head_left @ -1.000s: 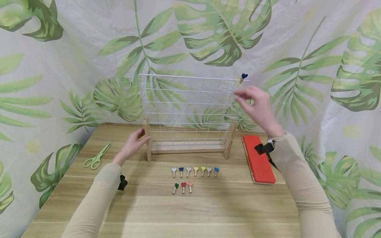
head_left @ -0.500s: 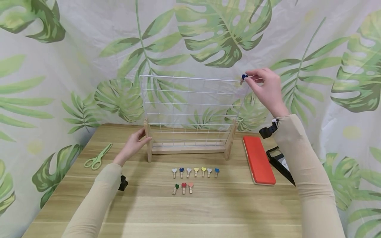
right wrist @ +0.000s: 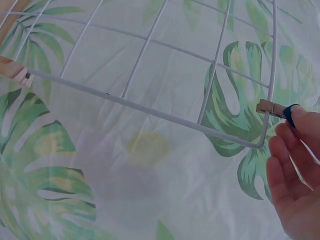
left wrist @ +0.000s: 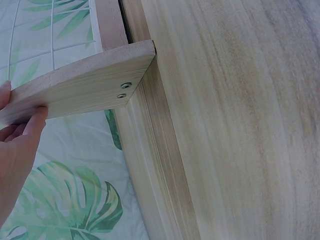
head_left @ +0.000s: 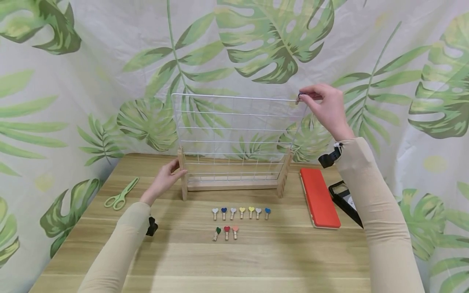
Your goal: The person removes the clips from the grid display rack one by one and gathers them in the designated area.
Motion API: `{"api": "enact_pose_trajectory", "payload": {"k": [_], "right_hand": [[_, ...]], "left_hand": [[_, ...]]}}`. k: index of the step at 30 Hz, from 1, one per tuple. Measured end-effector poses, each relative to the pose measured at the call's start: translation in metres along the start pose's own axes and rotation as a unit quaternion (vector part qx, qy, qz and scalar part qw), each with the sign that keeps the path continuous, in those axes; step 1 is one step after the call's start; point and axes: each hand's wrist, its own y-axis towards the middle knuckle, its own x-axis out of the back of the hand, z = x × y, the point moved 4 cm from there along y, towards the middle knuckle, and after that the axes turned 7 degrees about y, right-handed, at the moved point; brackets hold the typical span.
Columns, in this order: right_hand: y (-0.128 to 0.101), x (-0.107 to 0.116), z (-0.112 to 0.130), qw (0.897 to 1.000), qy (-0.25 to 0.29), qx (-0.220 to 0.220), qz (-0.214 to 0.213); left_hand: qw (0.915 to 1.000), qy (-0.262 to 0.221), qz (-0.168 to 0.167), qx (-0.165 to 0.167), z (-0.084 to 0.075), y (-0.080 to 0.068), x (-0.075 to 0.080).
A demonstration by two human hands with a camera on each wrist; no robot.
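A white wire grid (head_left: pixel 234 97) stands upright in a wooden base. At its top right corner, my right hand (head_left: pixel 325 106) pinches a small wooden clothespin (right wrist: pixel 272 108) with a dark blue heart between thumb and finger. In the right wrist view the clothespin's jaws sit on the grid's wire close to that corner, and the thumb covers most of the heart. My left hand (head_left: pixel 165 179) holds the base's left wooden post (left wrist: pixel 82 85), thumb on one side and fingers on the other. Heart clothespins (head_left: pixel 242 212) lie in two rows in front of the stand.
Green scissors (head_left: pixel 121 195) lie at the table's left. To the right are a long red case (head_left: pixel 320 199) and a black-framed object (head_left: pixel 346 203) partly behind my right sleeve. A leaf-patterned cloth (head_left: pixel 253 44) hangs behind the table (head_left: pixel 234 264).
My right hand has moved up and right from below the grid's corner to the dark blue clothespin, and its thumb and finger have closed on it. My left hand stays on the post.
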Motion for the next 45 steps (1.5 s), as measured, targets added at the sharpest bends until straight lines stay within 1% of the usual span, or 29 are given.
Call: {"api": "enact_pose_trajectory", "payload": {"k": [7,16,20,23,25,28,30,32,33,36,39,40,41,45], "right_hand": [[-0.001,0.001,0.003,1.000,0.001,0.015,-0.009],[-0.002,0.001,0.004,0.998,-0.015,0.051,-0.031],[-0.003,0.004,0.006,0.997,-0.008,0.059,-0.048],[-0.003,0.006,0.009,0.996,0.008,0.065,-0.059],[-0.005,0.007,0.013,0.996,0.008,0.072,-0.057],[-0.012,0.005,0.017,0.996,0.000,0.077,-0.042],[-0.019,0.001,0.020,0.996,0.000,0.079,-0.029],[-0.027,-0.005,0.021,0.997,0.011,0.078,-0.017],[-0.032,-0.008,0.021,0.997,0.019,0.078,-0.010],[-0.050,-0.022,0.019,0.996,0.038,0.082,0.008],[-0.075,-0.040,0.016,0.994,0.053,0.086,0.040],[-0.084,-0.047,0.014,0.993,0.058,0.086,0.052],[-0.094,-0.055,0.012,0.992,0.063,0.085,0.067],[-0.138,-0.091,0.003,0.987,0.080,0.070,0.123]], "left_hand": [[1.0000,0.006,0.000,0.002,0.001,0.000,0.001],[1.0000,0.003,0.000,0.004,0.001,0.000,-0.001],[1.0000,0.002,0.005,0.004,0.001,-0.001,-0.001],[1.0000,0.001,0.006,0.005,0.001,-0.001,0.000],[1.0000,0.001,0.006,0.004,0.000,-0.001,0.001],[1.0000,0.001,0.006,0.004,0.000,-0.001,0.001],[1.0000,0.000,0.006,0.004,0.000,-0.001,0.001],[1.0000,0.000,0.005,0.003,0.000,-0.001,0.001],[1.0000,0.000,0.006,0.004,-0.005,-0.003,0.001],[1.0000,-0.002,0.004,0.002,-0.005,-0.003,0.001],[1.0000,-0.003,0.004,0.004,-0.005,-0.003,0.001],[1.0000,-0.003,0.004,0.003,-0.002,-0.002,0.001],[1.0000,-0.002,0.005,0.004,-0.003,-0.002,0.001],[1.0000,-0.001,0.007,0.006,-0.021,-0.008,0.003]]}}
